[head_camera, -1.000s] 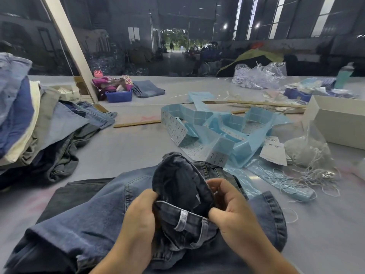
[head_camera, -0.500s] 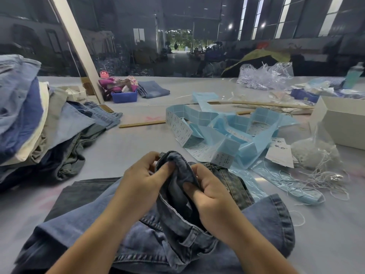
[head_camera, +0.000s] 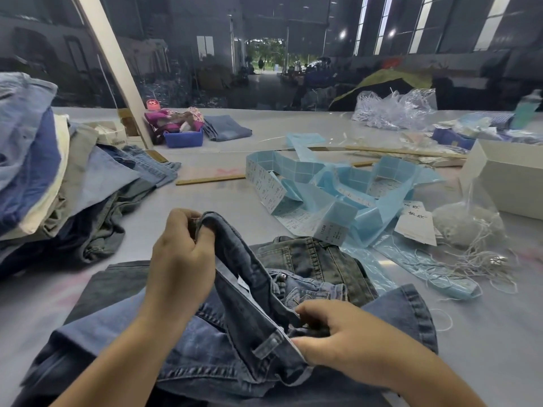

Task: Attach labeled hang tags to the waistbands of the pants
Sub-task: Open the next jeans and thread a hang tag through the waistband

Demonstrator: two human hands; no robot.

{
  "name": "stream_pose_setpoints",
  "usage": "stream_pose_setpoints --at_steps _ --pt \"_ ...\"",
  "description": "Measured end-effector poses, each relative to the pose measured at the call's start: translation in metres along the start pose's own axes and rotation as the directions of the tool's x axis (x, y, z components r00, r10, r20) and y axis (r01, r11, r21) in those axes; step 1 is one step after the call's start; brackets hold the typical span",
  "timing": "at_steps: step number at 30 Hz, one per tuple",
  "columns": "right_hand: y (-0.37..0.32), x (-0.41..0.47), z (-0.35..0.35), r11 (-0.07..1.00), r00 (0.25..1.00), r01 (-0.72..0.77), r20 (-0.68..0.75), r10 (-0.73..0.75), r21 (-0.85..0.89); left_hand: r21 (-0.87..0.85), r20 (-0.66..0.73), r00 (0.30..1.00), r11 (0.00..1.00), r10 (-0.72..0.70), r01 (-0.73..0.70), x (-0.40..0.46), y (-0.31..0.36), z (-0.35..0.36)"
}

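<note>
Holding the dark blue denim pants [head_camera: 235, 327] by the waistband, my left hand [head_camera: 182, 259] has its fingers curled tight on the raised end and my right hand [head_camera: 343, 339] pinches the band low down near a belt loop. The pants lie on the grey bench [head_camera: 484, 348] right in front of me, on top of another grey-green pair of jeans [head_camera: 311, 257]. Just past them sits a tangle of light blue folded label strip [head_camera: 352, 189] with white printed hang tags [head_camera: 417, 224] beside it. To the right lie loose white strings [head_camera: 476, 259] and a white cardboard box [head_camera: 505, 177]. A tall pile of folded jeans [head_camera: 44, 171] fills the left side. A small blue plastic tub [head_camera: 183, 138] stands far back. Behind the bench is a big dark hall with bright windows.
</note>
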State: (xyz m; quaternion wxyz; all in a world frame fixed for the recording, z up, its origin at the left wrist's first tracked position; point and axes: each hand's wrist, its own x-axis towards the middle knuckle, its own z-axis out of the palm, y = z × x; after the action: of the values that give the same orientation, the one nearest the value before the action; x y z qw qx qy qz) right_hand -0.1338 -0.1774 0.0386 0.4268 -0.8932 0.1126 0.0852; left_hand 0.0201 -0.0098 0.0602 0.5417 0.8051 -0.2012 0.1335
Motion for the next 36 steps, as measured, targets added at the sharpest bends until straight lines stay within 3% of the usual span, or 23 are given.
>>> stream_pose_setpoints --at_steps 4,8,10,14,18,19,21,23,25,28,32,36 --pt "-0.003 0.002 0.001 0.996 0.996 0.085 0.024 -0.085 -0.002 0.009 0.056 0.997 0.999 0.048 -0.048 -0.007 0.005 0.005" --pt "-0.006 0.004 0.017 0.970 0.965 0.228 -0.113 -0.236 -0.083 -0.030 0.041 0.999 0.999 0.027 -0.025 -0.017 0.011 0.003" --pt "-0.002 0.005 0.021 0.962 0.940 0.254 -0.210 -0.271 -0.104 -0.014 0.140 0.990 0.999 -0.034 0.037 -0.028 0.006 0.000" --pt "0.002 0.010 0.029 0.970 0.901 0.234 -0.363 -0.240 -0.062 -0.030 0.452 0.864 0.964 -0.223 0.265 -0.054 -0.007 -0.003" --pt "0.005 0.018 0.036 0.982 0.860 0.189 -0.477 -0.181 -0.032 -0.186 0.604 0.747 0.863 -0.276 0.469 -0.064 -0.009 -0.003" --pt "0.005 0.018 0.037 0.980 0.819 0.187 -0.540 -0.192 -0.066 -0.224 0.626 0.733 0.839 -0.265 0.495 -0.065 -0.008 -0.001" --pt "0.001 0.018 0.036 0.953 0.668 0.235 -0.682 -0.300 -0.189 -0.294 0.659 0.713 0.791 -0.239 0.536 -0.065 -0.005 0.004" --pt "-0.006 0.015 0.035 0.904 0.545 0.310 -0.724 -0.423 -0.295 -0.320 0.696 0.685 0.762 -0.215 0.563 -0.065 -0.002 0.011" --pt "-0.010 0.018 0.034 0.905 0.594 0.249 -0.683 -0.425 -0.345 -0.322 0.724 0.664 0.761 -0.186 0.563 -0.066 -0.002 0.019" --pt "-0.001 0.028 0.033 0.940 0.736 -0.016 -0.641 -0.219 -0.341 -0.309 0.721 0.663 0.763 -0.200 0.567 -0.069 -0.007 0.033" --pt "0.014 0.034 0.029 0.956 0.776 -0.209 -0.630 0.034 -0.206 -0.252 0.687 0.690 0.816 -0.227 0.520 -0.068 -0.013 0.041" --pt "0.026 0.037 0.028 0.959 0.751 -0.262 -0.646 0.134 -0.106 -0.096 0.477 0.873 0.981 -0.106 0.171 -0.068 -0.020 0.048"
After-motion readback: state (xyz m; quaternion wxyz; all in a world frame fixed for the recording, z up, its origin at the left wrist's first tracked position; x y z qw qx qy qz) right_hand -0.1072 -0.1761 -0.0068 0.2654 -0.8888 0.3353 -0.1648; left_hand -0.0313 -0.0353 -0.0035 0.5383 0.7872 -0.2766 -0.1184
